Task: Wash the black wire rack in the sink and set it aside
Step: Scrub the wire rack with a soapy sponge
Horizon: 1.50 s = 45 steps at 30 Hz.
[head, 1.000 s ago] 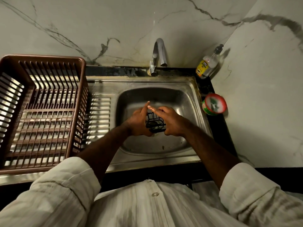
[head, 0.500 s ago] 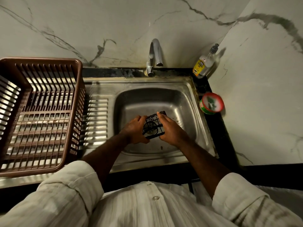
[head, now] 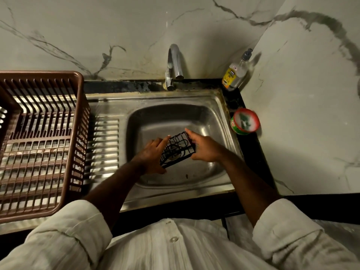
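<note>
Wire rack [head: 178, 150], black and box-shaped, hangs over the dull steel sink [head: 214, 117]. Left hand [head: 152, 154] and right hand [head: 206, 149] clamp its opposite ends.

White marble walls [head: 116, 26] with grey veins met in a corner above a black counter [head: 251, 152]. A brown dish basket [head: 39, 74] stood left; light was dim, perhaps from overhead.
</note>
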Each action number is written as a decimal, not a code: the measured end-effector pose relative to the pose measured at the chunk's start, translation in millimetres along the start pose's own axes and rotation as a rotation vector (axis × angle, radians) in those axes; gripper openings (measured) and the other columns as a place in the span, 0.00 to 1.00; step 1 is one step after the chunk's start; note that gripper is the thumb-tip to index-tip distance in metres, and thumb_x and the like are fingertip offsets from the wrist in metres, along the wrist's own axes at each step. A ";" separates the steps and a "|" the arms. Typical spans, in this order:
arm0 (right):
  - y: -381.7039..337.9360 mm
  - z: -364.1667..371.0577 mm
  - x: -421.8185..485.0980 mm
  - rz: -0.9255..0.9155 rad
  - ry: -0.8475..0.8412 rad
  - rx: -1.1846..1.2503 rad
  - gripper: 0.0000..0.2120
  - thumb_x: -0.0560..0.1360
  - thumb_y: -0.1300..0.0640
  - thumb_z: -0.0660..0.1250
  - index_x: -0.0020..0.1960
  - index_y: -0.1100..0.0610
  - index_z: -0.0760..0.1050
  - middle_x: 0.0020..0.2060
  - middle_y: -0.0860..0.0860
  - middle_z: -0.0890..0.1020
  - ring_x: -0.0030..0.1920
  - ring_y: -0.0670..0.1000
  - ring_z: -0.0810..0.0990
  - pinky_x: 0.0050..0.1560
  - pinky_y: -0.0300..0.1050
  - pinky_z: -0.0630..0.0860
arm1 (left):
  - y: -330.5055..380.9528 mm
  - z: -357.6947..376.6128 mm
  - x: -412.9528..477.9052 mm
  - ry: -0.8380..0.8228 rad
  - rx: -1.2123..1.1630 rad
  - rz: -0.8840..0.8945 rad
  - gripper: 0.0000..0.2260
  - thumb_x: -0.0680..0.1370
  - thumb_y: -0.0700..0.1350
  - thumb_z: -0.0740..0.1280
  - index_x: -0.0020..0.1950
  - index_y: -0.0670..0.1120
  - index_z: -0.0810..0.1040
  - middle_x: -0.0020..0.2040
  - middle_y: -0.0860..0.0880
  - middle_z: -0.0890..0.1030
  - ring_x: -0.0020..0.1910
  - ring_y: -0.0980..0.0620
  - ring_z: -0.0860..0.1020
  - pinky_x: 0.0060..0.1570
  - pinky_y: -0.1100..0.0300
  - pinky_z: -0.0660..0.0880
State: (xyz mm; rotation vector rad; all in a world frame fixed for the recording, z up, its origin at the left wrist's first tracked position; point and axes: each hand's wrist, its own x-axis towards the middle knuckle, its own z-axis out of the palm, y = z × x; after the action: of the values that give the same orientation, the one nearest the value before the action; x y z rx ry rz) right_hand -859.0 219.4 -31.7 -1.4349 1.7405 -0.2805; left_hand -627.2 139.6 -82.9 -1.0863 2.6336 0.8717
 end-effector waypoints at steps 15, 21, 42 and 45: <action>101.0 -125.8 30.5 0.451 0.577 -0.248 0.15 0.77 0.52 0.69 0.57 0.62 0.83 0.56 0.63 0.82 0.59 0.66 0.78 0.60 0.49 0.72 | 1.0 -6.7 26.4 0.015 -0.098 -0.014 0.63 0.62 0.61 0.81 0.81 0.53 0.39 0.74 0.44 0.66 0.69 0.44 0.69 0.67 0.47 0.72; 100.9 -126.8 39.4 0.459 0.526 -0.270 0.19 0.80 0.51 0.63 0.55 0.65 0.82 0.56 0.65 0.82 0.58 0.66 0.78 0.62 0.51 0.73 | 1.0 -4.7 30.8 0.014 -0.090 -0.019 0.63 0.62 0.61 0.81 0.81 0.54 0.39 0.74 0.44 0.66 0.67 0.43 0.70 0.65 0.46 0.74; 96.5 -161.7 16.9 0.439 0.603 -0.006 0.14 0.72 0.54 0.76 0.57 0.53 0.84 0.57 0.53 0.84 0.57 0.55 0.82 0.56 0.39 0.74 | 9.2 -14.8 38.5 0.010 -0.149 -0.042 0.62 0.63 0.56 0.82 0.82 0.50 0.41 0.74 0.45 0.66 0.70 0.45 0.68 0.68 0.51 0.71; 95.9 -166.1 14.6 0.441 0.608 0.023 0.12 0.70 0.56 0.78 0.53 0.55 0.85 0.52 0.54 0.86 0.52 0.55 0.84 0.56 0.43 0.78 | 9.5 -15.7 39.8 0.010 -0.137 -0.048 0.62 0.62 0.57 0.82 0.82 0.49 0.42 0.74 0.44 0.66 0.69 0.44 0.68 0.67 0.51 0.71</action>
State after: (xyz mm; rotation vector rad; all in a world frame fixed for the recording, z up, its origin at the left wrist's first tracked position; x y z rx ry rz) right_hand -1044.5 182.8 3.6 -0.9569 2.4761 -0.5302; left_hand -661.4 112.3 -79.9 -1.1837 2.5762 1.0531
